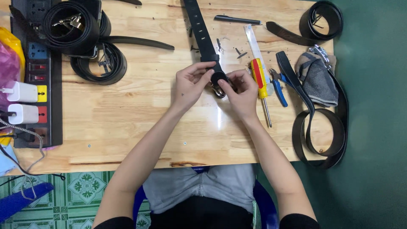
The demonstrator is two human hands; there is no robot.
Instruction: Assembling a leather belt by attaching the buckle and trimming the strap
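A black leather belt (200, 29) runs from the table's far edge down to the middle, where both hands meet at its end. My left hand (191, 85) pinches the strap end from the left. My right hand (241, 91) holds the folded tip from the right, thumb on the black leather. A small metal buckle (218, 90) shows between the fingers, just below the fold. Parts of the buckle are hidden by my fingers.
On the wooden table (127, 110), a red and yellow screwdriver (259, 80), blue-handled pliers (277, 85) and a clear ruler (253, 40) lie right of my hands. Coiled black belts (85, 29) sit far left, another belt (322, 131) and grey cloth (316, 78) right. A power strip (38, 72) lines the left edge.
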